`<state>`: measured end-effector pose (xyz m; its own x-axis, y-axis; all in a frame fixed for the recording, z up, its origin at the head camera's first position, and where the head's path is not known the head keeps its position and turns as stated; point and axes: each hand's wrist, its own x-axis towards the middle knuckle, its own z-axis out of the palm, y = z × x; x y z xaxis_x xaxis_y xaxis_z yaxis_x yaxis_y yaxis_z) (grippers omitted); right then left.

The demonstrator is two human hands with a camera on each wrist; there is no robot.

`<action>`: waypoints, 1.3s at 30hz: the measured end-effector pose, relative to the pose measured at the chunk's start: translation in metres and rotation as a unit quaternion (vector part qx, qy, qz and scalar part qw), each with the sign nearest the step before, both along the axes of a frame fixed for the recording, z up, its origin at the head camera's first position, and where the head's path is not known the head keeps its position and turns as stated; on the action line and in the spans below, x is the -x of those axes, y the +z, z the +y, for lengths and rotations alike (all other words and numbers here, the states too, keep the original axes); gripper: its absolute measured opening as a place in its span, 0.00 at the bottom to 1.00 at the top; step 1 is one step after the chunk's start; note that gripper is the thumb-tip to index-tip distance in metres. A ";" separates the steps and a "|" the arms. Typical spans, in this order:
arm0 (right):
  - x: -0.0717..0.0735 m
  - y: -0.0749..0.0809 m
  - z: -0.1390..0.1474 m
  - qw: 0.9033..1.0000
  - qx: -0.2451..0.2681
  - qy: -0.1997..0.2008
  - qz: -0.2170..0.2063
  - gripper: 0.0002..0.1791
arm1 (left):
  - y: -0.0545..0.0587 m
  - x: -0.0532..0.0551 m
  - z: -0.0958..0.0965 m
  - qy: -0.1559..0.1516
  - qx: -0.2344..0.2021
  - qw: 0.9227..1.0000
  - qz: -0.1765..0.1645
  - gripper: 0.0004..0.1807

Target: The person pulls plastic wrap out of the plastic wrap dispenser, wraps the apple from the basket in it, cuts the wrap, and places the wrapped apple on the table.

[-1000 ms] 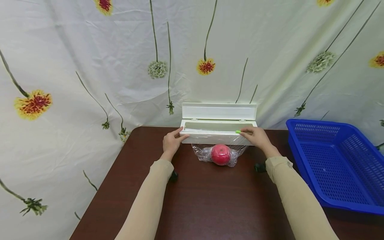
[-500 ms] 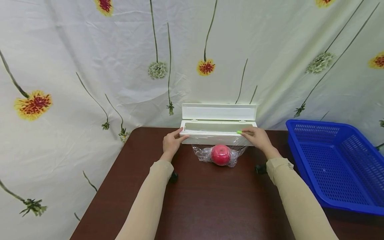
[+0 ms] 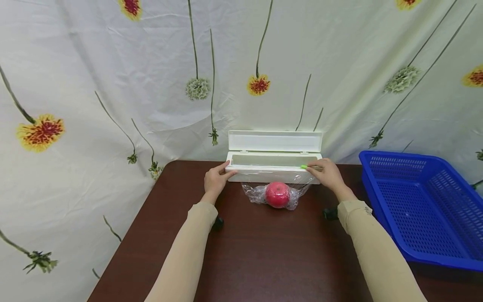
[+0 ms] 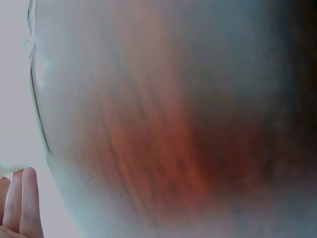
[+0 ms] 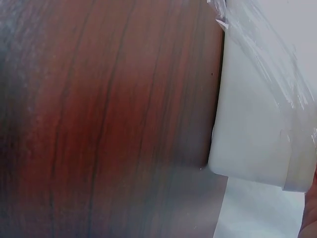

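A long white cling film dispenser [image 3: 271,175] stands at the table's back edge, its lid [image 3: 275,141] raised. My left hand [image 3: 214,181] grips its left end, thumb on the front and fingers at the top edge. At the right end, my right hand [image 3: 327,173] pinches a small green slide cutter [image 3: 303,167] on the front rim. Clear cling film [image 3: 258,193] hangs over the front and wraps a round red fruit [image 3: 277,194] lying before the box. In the right wrist view, film [image 5: 270,54] drapes over the white box [image 5: 247,119]; only a sliver of hand shows.
A blue plastic basket [image 3: 419,256] stands on the right of the dark brown table [image 3: 264,256], beside my right forearm. Behind the table hangs a pale flowered cloth [image 3: 151,63]. In the left wrist view the tabletop [image 4: 148,139] is blurred.
The green slide cutter has moved slightly to the right along the rim, with my right hand. My left hand, the dispenser and the wrapped fruit have stayed in place.
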<state>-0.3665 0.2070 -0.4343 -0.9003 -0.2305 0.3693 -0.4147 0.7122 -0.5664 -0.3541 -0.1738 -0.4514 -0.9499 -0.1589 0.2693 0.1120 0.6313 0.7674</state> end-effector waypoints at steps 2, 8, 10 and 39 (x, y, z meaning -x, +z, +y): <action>0.000 0.000 0.001 1.000 0.002 -0.001 0.003 0.14 | 0.000 0.000 0.000 0.000 0.001 1.000 0.001 0.32; -0.002 0.003 0.003 1.000 0.005 0.002 0.007 0.14 | -0.001 0.000 -0.001 -0.005 -0.002 1.000 0.000 0.33; -0.003 0.004 0.005 1.000 0.007 0.003 0.005 0.14 | -0.001 0.000 -0.001 -0.006 -0.004 1.000 0.000 0.33; -0.005 -0.007 0.019 0.999 0.036 -0.036 0.012 0.13 | 0.001 0.001 0.000 -0.005 -0.010 1.000 -0.014 0.33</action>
